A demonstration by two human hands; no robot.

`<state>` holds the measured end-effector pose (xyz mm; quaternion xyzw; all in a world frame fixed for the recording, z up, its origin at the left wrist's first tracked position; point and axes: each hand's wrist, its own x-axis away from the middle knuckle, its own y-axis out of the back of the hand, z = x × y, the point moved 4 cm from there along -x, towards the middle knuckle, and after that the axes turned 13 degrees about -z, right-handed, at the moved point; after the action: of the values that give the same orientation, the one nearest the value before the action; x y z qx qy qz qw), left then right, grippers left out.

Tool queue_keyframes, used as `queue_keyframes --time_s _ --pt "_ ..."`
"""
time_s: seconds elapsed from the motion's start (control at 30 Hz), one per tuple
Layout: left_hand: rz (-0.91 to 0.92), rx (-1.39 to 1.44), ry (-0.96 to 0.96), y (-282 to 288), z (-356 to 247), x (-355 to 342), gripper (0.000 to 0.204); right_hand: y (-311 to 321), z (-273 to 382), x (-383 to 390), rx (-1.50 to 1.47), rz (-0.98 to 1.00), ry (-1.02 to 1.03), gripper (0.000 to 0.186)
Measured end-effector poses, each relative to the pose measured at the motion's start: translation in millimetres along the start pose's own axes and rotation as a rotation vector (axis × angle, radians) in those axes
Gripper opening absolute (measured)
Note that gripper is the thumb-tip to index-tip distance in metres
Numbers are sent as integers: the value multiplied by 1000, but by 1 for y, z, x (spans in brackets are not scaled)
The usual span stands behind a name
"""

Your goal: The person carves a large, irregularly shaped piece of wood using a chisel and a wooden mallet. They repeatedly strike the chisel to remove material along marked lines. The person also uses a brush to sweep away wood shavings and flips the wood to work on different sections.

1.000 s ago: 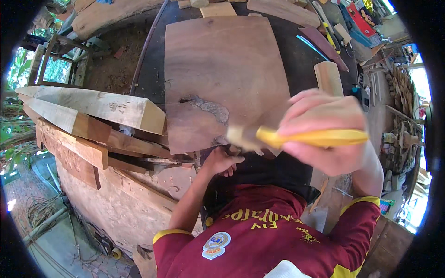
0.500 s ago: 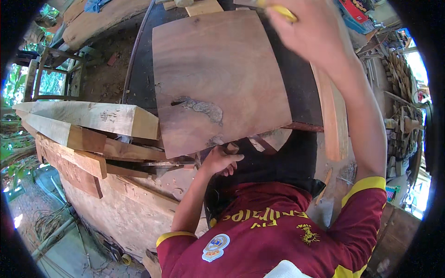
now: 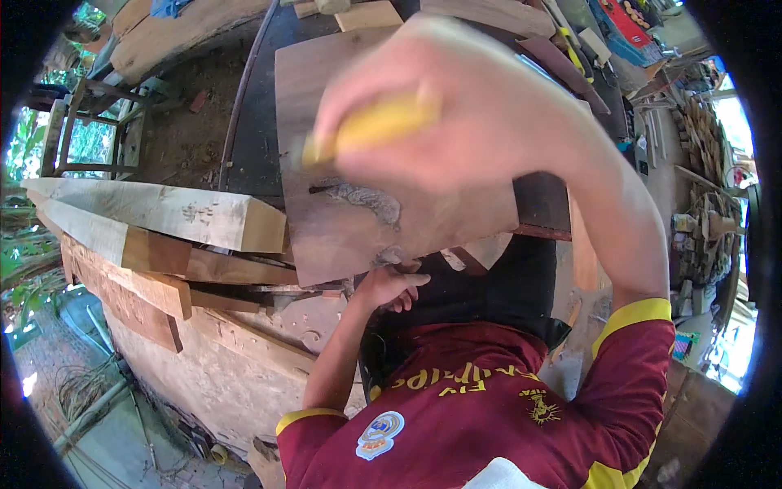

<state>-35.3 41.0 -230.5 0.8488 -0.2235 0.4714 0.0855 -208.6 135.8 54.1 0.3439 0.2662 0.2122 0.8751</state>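
A reddish-brown wooden board (image 3: 456, 204), with a rough grey patch (image 3: 362, 202) and a dark gap beside it, lies on the dark bench top. My right hand (image 3: 456, 106) passes above the board, smeared by motion. Its fingers are wrapped round a yellow handheld object (image 3: 387, 122), too blurred for me to tell its kind. Low at the board's near edge, in front of my lap, is my left hand (image 3: 391, 287). Its fingers are curled in; whatever they may hold is hidden.
Thick timber beams (image 3: 163, 208) are stacked to the left, close to the board. A pale wooden post (image 3: 585, 244) stands by my right forearm. Wood pieces (image 3: 366, 15) and a dark strip (image 3: 562, 69) lie along the far side. A wooden frame (image 3: 90, 130) is at the far left.
My right hand has swung left and nearer, from the far right corner to over the board, with the yellow object. The board has shifted slightly right and nearer in view.
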Motion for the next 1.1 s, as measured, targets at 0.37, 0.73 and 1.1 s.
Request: queue_keyframes --time_s 0.37,0.73,1.1 --pt "6 -9 7 3 11 -8 34 1 -7 1 268 -30 127 10" --pt "-465 319 -232 80 78 -20 24 110 22 162 207 -470 17 10" --pt "-530 -509 -143 160 340 -79 26 106 -80 348 -265 -1089 -519 32"
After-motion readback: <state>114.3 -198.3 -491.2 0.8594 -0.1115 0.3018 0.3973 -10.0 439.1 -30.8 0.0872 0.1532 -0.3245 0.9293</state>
